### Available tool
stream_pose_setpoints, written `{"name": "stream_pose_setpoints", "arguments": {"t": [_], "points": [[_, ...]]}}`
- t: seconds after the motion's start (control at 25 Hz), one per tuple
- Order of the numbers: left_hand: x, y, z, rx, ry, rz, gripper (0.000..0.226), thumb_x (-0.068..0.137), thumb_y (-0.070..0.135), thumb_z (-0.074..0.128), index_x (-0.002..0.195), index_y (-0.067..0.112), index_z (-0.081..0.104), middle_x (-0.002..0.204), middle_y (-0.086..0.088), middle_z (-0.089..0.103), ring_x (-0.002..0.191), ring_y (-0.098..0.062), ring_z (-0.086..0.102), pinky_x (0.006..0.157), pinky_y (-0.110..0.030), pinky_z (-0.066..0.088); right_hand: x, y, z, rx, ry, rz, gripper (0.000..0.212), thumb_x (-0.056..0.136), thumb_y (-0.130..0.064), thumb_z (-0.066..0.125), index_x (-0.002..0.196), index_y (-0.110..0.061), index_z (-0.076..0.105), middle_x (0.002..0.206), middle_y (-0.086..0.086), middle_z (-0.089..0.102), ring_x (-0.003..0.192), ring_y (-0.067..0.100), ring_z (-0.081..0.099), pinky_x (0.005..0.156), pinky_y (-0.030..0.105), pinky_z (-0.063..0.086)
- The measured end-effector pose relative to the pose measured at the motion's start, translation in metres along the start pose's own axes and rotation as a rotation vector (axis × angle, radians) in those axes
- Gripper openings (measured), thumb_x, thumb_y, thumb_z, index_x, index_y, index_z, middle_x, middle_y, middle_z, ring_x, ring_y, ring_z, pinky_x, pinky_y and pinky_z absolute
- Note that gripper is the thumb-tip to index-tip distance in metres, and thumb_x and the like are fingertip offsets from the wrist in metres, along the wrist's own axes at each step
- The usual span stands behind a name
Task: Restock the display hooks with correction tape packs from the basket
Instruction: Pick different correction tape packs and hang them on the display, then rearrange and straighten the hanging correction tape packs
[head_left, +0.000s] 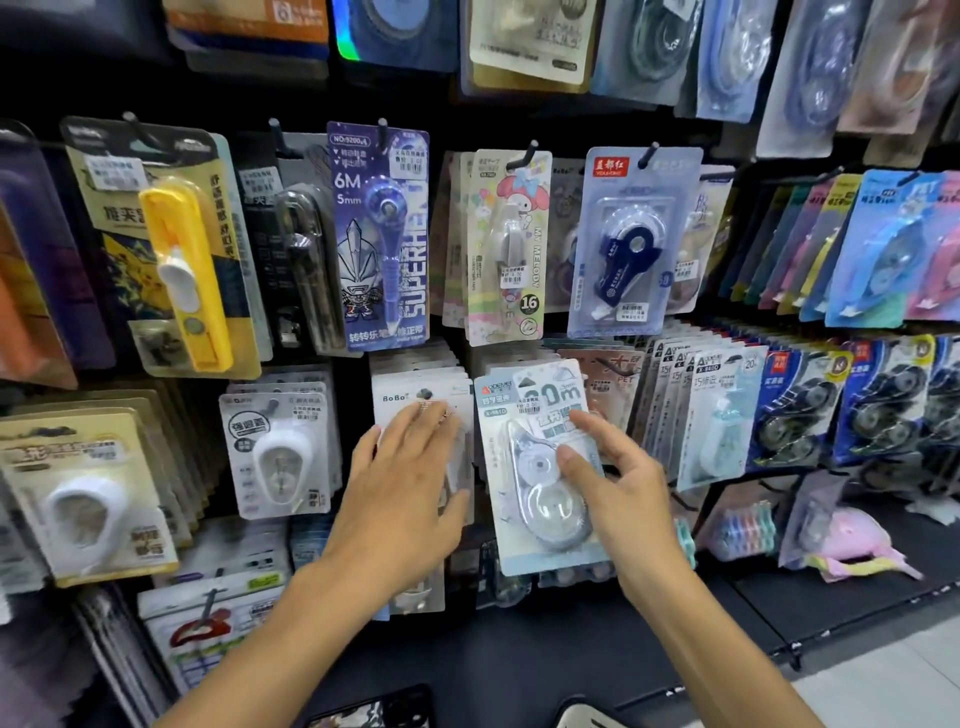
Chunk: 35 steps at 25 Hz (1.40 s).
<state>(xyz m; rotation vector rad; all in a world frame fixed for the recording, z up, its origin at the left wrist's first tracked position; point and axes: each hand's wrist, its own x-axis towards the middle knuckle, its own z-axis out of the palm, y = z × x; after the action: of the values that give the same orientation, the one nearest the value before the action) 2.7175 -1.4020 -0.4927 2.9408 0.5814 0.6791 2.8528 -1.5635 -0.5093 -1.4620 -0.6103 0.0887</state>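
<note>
Reaching into a crowded stationery display, a person worked at a wall of hanging correction tape packs, many of them blurred at the frame's edges and cut off at the top. At far left, a yellow dispenser pack (182, 270) hung above a white dispenser pack (88, 499), its print too smeared to read. Beside them hung a purple "6M" pen-style pack (382, 234), on its hook.

The left hand (400, 478) lay flat with fingers straight and spread, pressing on the front of the BoBo pack row (415, 384); it covered most of the front card, so what lay under the palm could not be made out. Just beside it, the right hand (618, 467) pinched a pale blue correction tape pack (535, 499) between thumb and fingers, the pack held upright against the display below the My Melody pack (511, 244). Whether its hang hole was on a hook could not be told, as the card's top overlapped the packs behind.

Further right hung a navy dispenser pack (626, 244), then a fanned row of light blue packs (722, 410) and dark twin-roll packs (800, 410), running out of frame. A pink and pastel item (852, 540) lay on the lower shelf (831, 613), too soft to identify. At the bottom edge, only a sliver of what might be the basket (587, 719) showed, its contents hidden.
</note>
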Motion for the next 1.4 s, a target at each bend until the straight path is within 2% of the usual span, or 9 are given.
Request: {"name": "stream_pose_setpoints", "arguments": {"t": [0.12, 0.28, 0.48, 0.6, 0.76, 1.0, 1.12, 1.24, 1.4], "points": [[-0.001, -0.008, 0.005, 0.0, -0.072, 0.026, 0.079, 0.103, 0.046, 0.043, 0.163, 0.034, -0.006, 0.164, 0.019, -0.025, 0.143, 0.001, -0.033, 0.119, -0.036, -0.018, -0.003, 0.003, -0.007, 0.039, 0.092, 0.024, 0.031, 0.085, -0.023, 0.08, 0.108, -0.044, 0.074, 0.127, -0.014, 0.069, 0.121, 0.008, 0.062, 0.1, 0.035, 0.053], [-0.008, -0.011, 0.013, 0.063, -0.071, 0.072, 0.076, 0.101, 0.043, 0.044, 0.163, 0.035, 0.0, 0.169, 0.012, -0.023, 0.147, -0.007, -0.034, 0.12, -0.041, -0.019, -0.009, 0.002, -0.013, 0.054, 0.176, 0.041, 0.027, 0.085, -0.029, 0.079, 0.109, -0.04, 0.073, 0.119, 0.0, 0.072, 0.109, 0.018, 0.069, 0.086, 0.034, 0.058], [-0.014, -0.002, 0.022, 0.029, -0.062, 0.029, 0.072, 0.101, 0.042, 0.045, 0.162, 0.036, 0.009, 0.171, 0.011, -0.015, 0.153, -0.012, -0.028, 0.119, -0.041, -0.022, 0.01, -0.001, -0.007, -0.228, 0.084, 0.021, 0.02, 0.091, -0.036, 0.071, 0.109, -0.046, 0.069, 0.128, -0.015, 0.064, 0.127, 0.008, 0.054, 0.104, 0.031, 0.045], [-0.018, 0.002, 0.027, 0.036, -0.054, 0.037, 0.07, 0.101, 0.041, 0.042, 0.162, 0.035, 0.009, 0.172, 0.009, -0.014, 0.154, -0.013, -0.028, 0.118, -0.04, -0.027, 0.034, 0.008, 0.007, -0.466, 0.007, -0.037, 0.031, 0.098, -0.035, 0.062, 0.129, -0.033, 0.066, 0.139, -0.001, 0.059, 0.135, 0.017, 0.048, 0.112, 0.037, 0.038], [-0.032, 0.012, 0.045, -0.036, -0.07, 0.06, 0.069, 0.101, 0.038, 0.043, 0.162, 0.036, 0.012, 0.171, 0.01, -0.015, 0.149, -0.01, -0.035, 0.111, -0.034, -0.035, 0.063, 0.018, 0.037, -0.629, -0.052, -0.053, 0.038, 0.1, -0.036, 0.059, 0.139, -0.035, 0.058, 0.14, 0.007, 0.055, 0.133, 0.025, 0.046, 0.109, 0.041, 0.037], [-0.08, 0.042, 0.102, -0.174, -0.234, 0.148, 0.067, 0.097, 0.042, 0.041, 0.159, 0.041, 0.015, 0.171, 0.014, -0.013, 0.156, -0.008, -0.019, 0.107, -0.023, -0.035, 0.044, 0.03, 0.027, -0.501, -0.043, -0.068, 0.035, 0.099, -0.027, 0.063, 0.134, -0.031, 0.061, 0.127, 0.0, 0.052, 0.119, 0.017, 0.053, 0.092, 0.024, 0.039], [-0.125, 0.063, 0.142, -0.284, -0.474, 0.213, 0.063, 0.098, 0.04, 0.048, 0.158, 0.039, 0.028, 0.171, 0.012, 0.013, 0.157, -0.01, 0.01, 0.123, -0.023, -0.006, -0.02, 0.064, -0.031, -0.328, -0.05, 0.114, 0.02, 0.098, -0.029, 0.064, 0.113, -0.041, 0.065, 0.118, -0.012, 0.054, 0.098, 0.006, 0.063, 0.076, 0.017, 0.052], [-0.176, 0.076, 0.187, -0.279, -0.713, 0.289, 0.055, 0.1, 0.038, 0.054, 0.153, 0.032, 0.042, 0.164, 0.01, 0.034, 0.151, -0.01, 0.029, 0.121, -0.021, 0.013, -0.136, 0.131, -0.123, -0.282, 0.009, 0.44, 0.018, 0.097, -0.015, 0.064, 0.092, -0.031, 0.072, 0.093, -0.008, 0.069, 0.074, 0.011, 0.068, 0.059, 0.02, 0.053], [-0.23, 0.083, 0.249, -0.161, -1.017, 0.399, 0.05, 0.105, 0.035, 0.048, 0.154, 0.027, 0.041, 0.165, 0.006, 0.032, 0.151, -0.01, 0.028, 0.117, -0.019, 0.018, -0.292, 0.21, -0.235, -0.867, -0.271, 0.98, 0.017, 0.096, -0.018, 0.064, 0.111, -0.014, 0.07, 0.109, 0.004, 0.069, 0.095, 0.022, 0.064, 0.075, 0.025, 0.051]]}}
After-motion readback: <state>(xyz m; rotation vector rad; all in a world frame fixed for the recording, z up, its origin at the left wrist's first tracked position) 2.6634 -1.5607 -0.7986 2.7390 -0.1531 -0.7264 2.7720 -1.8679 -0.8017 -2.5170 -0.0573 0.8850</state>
